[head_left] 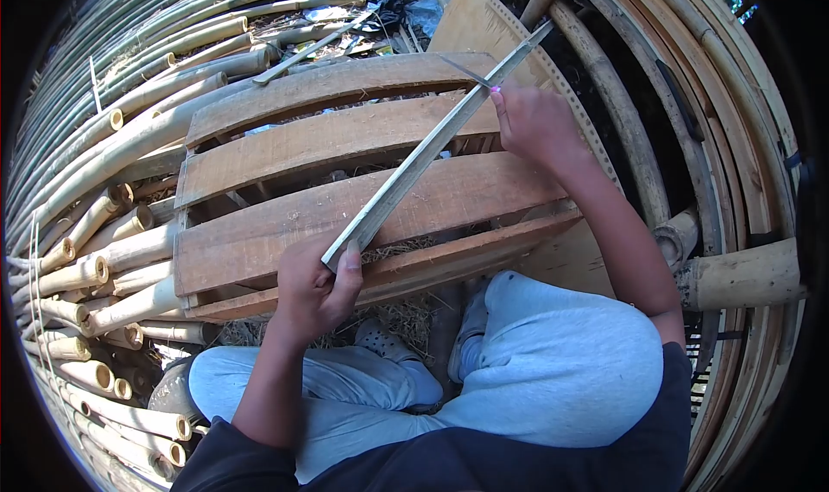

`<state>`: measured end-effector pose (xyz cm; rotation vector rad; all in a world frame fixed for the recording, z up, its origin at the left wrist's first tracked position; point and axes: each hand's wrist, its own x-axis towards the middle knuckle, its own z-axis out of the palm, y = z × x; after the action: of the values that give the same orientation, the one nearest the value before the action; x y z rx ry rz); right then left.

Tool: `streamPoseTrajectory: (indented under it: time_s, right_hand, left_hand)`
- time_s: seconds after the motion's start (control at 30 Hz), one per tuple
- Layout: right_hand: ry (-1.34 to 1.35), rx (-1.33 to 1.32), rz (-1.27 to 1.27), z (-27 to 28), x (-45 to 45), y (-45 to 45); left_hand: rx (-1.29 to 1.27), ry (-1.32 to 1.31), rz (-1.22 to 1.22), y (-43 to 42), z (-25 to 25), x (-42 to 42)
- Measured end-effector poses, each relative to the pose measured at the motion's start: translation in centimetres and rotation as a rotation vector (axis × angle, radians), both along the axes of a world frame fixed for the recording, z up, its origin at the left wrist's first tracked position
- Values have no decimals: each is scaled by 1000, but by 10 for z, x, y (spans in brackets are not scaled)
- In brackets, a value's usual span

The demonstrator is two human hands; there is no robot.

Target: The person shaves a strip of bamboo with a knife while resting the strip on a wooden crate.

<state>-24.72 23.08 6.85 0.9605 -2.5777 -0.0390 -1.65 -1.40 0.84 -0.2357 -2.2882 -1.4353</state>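
A long split bamboo strip (423, 159) slants across the slatted wooden bench (285, 241), its far end reaching past the bench's edge. My left hand (315, 289) is closed round the near end, the thumb lying along it. At the upper part of the strip, my right hand (540, 125) is closed on a knife (466, 67). Its thin blade points up and to the left, crossing the strip. A bit of pink shows at the fingers; the handle is mostly hidden in the fist.
Stacked bamboo poles (138, 250) fill the left side. Long wooden and bamboo lengths (734, 103) curve along the right, near a thick bamboo piece (743, 280). A perforated board (484, 25) leans behind the bench. Another bamboo strip (315, 47) lies at the back. My knees are just below the bench.
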Motion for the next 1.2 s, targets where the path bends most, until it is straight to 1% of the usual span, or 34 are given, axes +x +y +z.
streamPoseTrajectory:
  time_s: [0.03, 0.07, 0.13, 0.2, 0.27, 0.3, 0.33, 0.4, 0.43, 0.47, 0.53, 0.63, 0.67, 0.73, 0.8, 0.87, 0.93, 1.0, 1.03, 1.07, 1.13, 1.2]
  right_hand:
    - [-6, -12, 88, 3, 10, -2]
    - [-4, -13, 90, 4, 26, -7]
    - [-185, 0, 342, 12, 58, -21]
    - [-190, 22, 308, 7, 37, -11]
    - [-27, -116, 393, -6, -2, 3]
    - [-68, -79, 278, -5, 12, -3]
    - [-65, -77, 282, -1, 32, -13]
    - [-255, -31, 444, 8, 71, -28]
    - [-248, -38, 490, 9, 78, -30]
    - [-253, -42, 488, 7, 66, -26]
    - [-143, -39, 195, 3, 34, -15]
    - [-153, -30, 156, 7, 40, -17]
    - [-148, -29, 157, 8, 51, -20]
    - [-222, 2, 461, 12, 77, -30]
    - [-190, -17, 456, 0, 41, -17]
    - [-44, -83, 345, -6, -1, -2]
    - [-16, -62, 342, 0, 16, -11]
    - [-231, 37, 400, 14, 60, -25]
    - [-263, 68, 421, 18, 67, -28]
    - [-265, 66, 418, 12, 51, -24]
    - [-5, -87, 274, -5, 7, -7]
    - [-50, -75, 262, -5, 14, -8]
  left_hand:
    - [0, 6, 5, -1, -1, -1]
    - [14, 1, 17, -1, -2, 0]
    - [25, -5, 28, -2, -2, -2]
    - [34, 15, 10, 0, 0, -1]
    - [4, -44, 0, -1, 3, -1]
    - [-28, -92, -1, -1, 4, -1]
    - [-27, -89, 3, -2, 6, 0]
    - [41, -95, 67, -3, 7, 4]
    - [71, -63, 81, -2, 4, 2]
    - [69, -68, 79, -2, 5, 2]
    - [83, -113, 72, 0, 8, 2]
    - [39, -82, 41, -1, 3, 0]
    - [39, -77, 42, -1, 4, 0]
    - [60, -38, 60, 0, 5, 0]
    - [73, -73, 73, 1, 8, 0]
    - [88, -113, 85, 1, 7, 3]
    - [17, -106, 36, -3, 2, 1]
    - [34, -72, 48, -3, 3, 2]
    - [50, -39, 58, -3, 3, 1]
    - [49, -42, 55, -3, 3, 0]
    - [94, -77, 71, -1, 3, 2]
    - [91, -86, 71, 0, 3, 2]
